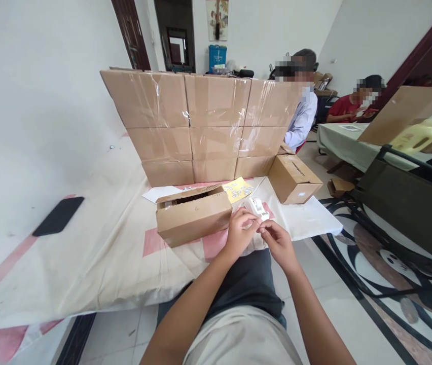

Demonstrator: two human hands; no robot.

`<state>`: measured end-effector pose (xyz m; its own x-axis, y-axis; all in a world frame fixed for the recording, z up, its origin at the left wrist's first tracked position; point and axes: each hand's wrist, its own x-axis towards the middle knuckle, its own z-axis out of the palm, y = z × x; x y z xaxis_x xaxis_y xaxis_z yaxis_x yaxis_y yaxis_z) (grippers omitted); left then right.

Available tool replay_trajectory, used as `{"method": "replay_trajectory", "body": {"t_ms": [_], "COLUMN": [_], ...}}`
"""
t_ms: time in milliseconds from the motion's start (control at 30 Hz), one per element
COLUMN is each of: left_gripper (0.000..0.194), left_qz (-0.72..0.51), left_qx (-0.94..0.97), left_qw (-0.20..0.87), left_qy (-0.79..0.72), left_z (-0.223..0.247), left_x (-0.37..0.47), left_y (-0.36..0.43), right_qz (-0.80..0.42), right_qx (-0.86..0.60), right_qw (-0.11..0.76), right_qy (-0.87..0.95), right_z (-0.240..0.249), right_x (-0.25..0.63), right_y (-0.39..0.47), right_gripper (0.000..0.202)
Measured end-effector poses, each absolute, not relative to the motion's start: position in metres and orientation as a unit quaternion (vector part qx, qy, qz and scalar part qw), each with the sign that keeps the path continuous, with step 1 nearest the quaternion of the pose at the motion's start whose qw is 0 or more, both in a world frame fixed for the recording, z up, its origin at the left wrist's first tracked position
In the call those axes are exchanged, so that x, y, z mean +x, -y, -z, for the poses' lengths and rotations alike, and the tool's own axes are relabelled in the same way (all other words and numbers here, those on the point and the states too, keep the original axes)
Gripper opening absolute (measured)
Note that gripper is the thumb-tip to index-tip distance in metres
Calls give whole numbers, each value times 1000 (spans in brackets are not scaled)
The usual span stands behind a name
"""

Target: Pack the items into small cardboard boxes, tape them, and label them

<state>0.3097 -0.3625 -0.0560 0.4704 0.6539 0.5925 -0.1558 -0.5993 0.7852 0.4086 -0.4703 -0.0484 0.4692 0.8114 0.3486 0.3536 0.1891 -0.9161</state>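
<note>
My left hand (242,229) and my right hand (277,241) meet at the fingertips over the table's front edge. Both are closed in a pinch, and whatever lies between the fingers is too small to make out. Just beyond the fingertips stands a white tape dispenser (256,205). Left of my hands lies a cardboard box (196,217) with a gap along its top. Behind the dispenser is a yellow sheet (238,188) with several small pale pieces on it.
Stacked cardboard boxes (216,104) form a wall across the table (105,253). Another carton (295,178) sits at the right end. A black phone (59,216) lies far left. Two people (301,119) sit beyond; a dark green chair (409,213) stands right.
</note>
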Motion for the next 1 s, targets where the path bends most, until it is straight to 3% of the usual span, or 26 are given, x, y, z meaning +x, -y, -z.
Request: {"method": "replay_trajectory", "body": {"t_ms": [167, 300, 500, 567, 667, 767, 867, 1000], "left_gripper": [21, 10, 7, 11, 17, 22, 24, 26], "left_qz": [-577, -614, -712, -714, -593, -479, -412, -335], "left_qx": [740, 755, 669, 644, 712, 738, 731, 726], "left_qw": [313, 191, 90, 113, 224, 319, 363, 335], "left_qy": [-145, -126, -195, -252, -302, -352, -405, -498], "left_z": [48, 36, -16, -37, -57, -63, -63, -59], "left_x": [291, 272, 202, 168, 123, 94, 84, 86], "left_y": [367, 375, 365, 348, 316, 292, 282, 282], "right_qz": [-184, -174, -97, -58, 29, 99, 94, 82], "right_qx": [-601, -600, -625, -620, -580, -552, -553, -573], "right_qw": [609, 605, 573, 583, 553, 409, 289, 262], "right_qy": [484, 493, 521, 523, 597, 720, 776, 772], "right_z": [41, 35, 29, 20, -4, -30, -37, -21], "right_x": [394, 385, 374, 375, 373, 361, 345, 334], "right_y": [467, 460, 436, 423, 399, 373, 352, 343], "right_gripper": [22, 27, 26, 22, 10, 27, 42, 46]}}
